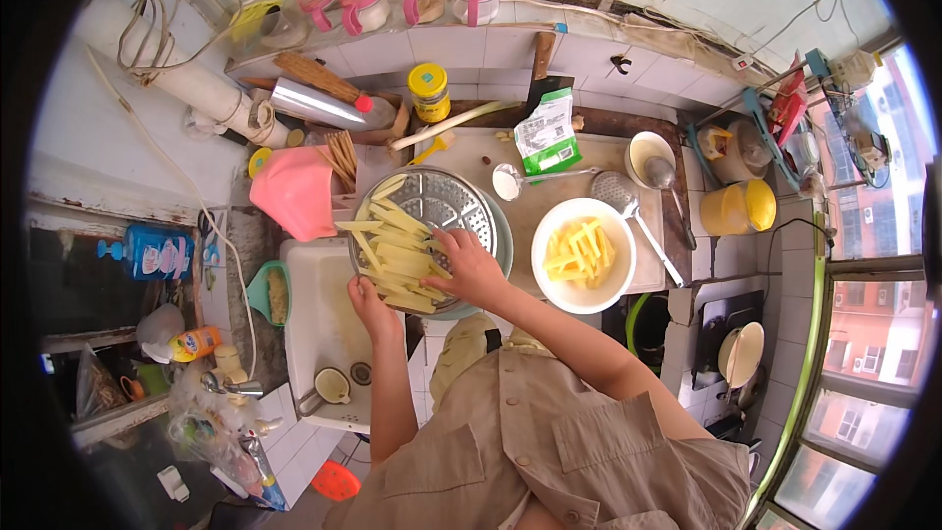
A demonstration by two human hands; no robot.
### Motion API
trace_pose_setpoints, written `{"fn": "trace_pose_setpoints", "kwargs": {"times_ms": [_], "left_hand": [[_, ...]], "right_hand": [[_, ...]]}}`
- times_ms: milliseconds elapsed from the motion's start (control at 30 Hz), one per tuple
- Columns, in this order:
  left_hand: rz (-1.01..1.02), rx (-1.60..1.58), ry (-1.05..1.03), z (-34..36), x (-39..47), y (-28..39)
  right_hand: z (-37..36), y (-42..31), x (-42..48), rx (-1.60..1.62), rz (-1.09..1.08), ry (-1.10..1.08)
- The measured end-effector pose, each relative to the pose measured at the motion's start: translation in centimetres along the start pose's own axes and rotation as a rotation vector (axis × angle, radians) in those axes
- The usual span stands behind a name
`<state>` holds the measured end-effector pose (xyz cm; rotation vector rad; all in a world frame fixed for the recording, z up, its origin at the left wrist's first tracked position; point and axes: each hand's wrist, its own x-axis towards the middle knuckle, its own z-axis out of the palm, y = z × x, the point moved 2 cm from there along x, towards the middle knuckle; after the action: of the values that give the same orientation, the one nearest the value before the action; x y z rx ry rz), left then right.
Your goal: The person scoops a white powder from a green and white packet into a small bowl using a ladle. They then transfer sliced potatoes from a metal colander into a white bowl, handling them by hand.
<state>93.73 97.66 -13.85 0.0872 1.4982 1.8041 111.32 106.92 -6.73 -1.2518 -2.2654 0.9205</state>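
Observation:
My left hand (374, 303) grips the near left rim of a perforated metal steamer tray (460, 199). Pale potato strips (397, 254) lie heaped on the tray's left side, a few poking over its rim. My right hand (471, 269) rests on the heap's right edge with fingers spread; whether it holds a strip, I cannot tell. Beneath the tray shows the edge of a grey-green basin (505, 235). To the right, a white bowl (541, 283) contains yellow strips (581, 254). Behind it are a spoon of white powder (506, 182) and a green and white packet (548, 134).
A cutting board (471, 143) lies under the bowl, with a skimmer (617, 193) and a small bowl holding a ladle (647, 143) at right. A cleaver (544, 73) stands against the wall. Left are a sink (324, 331) and a pink container (291, 195).

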Motion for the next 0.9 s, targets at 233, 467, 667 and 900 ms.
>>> {"fn": "trace_pose_setpoints", "kwargs": {"times_ms": [233, 467, 667, 900], "left_hand": [[0.0, 0.022, 0.033, -0.2, 0.0, 0.1], [-0.004, 0.027, 0.042, 0.0, -0.1, 0.2], [0.005, 0.032, 0.05, 0.5, -0.3, 0.3], [-0.021, -0.001, 0.042, 0.9, -0.5, 0.3]], "right_hand": [[2.4, -0.4, 0.5, 0.016, -0.028, -0.019], [3.2, -0.7, 0.6, 0.07, -0.062, 0.001], [2.4, -1.7, 1.1, 0.06, -0.05, 0.005], [3.2, -1.5, 1.8, -0.023, -0.018, -0.027]]}}
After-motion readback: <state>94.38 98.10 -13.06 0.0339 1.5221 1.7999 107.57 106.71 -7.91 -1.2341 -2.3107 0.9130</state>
